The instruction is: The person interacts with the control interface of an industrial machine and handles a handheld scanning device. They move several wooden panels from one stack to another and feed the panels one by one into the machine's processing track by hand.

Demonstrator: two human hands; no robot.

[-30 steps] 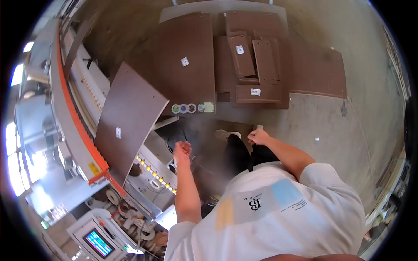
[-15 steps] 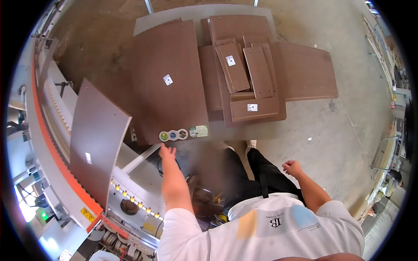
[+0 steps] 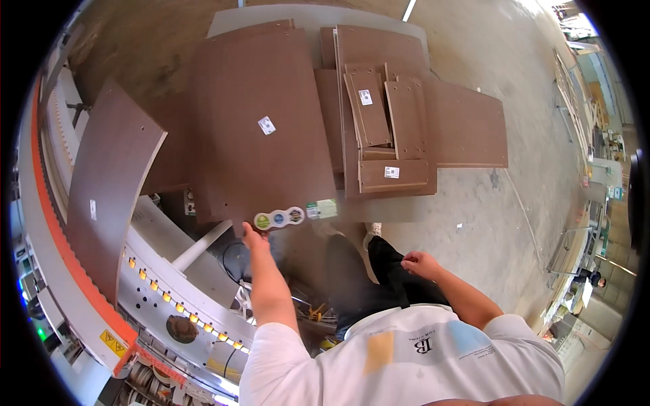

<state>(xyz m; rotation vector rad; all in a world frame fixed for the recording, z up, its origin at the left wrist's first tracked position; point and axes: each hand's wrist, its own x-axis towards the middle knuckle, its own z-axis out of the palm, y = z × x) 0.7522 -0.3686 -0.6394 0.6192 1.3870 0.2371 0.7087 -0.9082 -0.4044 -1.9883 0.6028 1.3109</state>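
Note:
A large brown panel (image 3: 271, 81), with a white label and round stickers near its front edge, lies on the stack in front of me. My left hand (image 3: 254, 239) grips this panel's near left corner, thumb on top and the other fingers partly hidden beneath. Off to the right, my right hand (image 3: 421, 265) hangs beside my thigh with its fingers curled and nothing visible in them. Under the large panel's left side, part of another brown panel (image 3: 172, 152) shows.
A brown panel (image 3: 112, 183) stands tilted on the long machine (image 3: 74, 308) at left, which has an orange edge strip. Right of the gripped panel lie several smaller brown boards (image 3: 406, 118) piled on larger ones. A white bar (image 3: 202, 249) juts from the machine toward the stack.
The large panel has shifted a little and turned, baring a panel under its left side. My left hand has closed on its corner. My right hand has come closer to my body.

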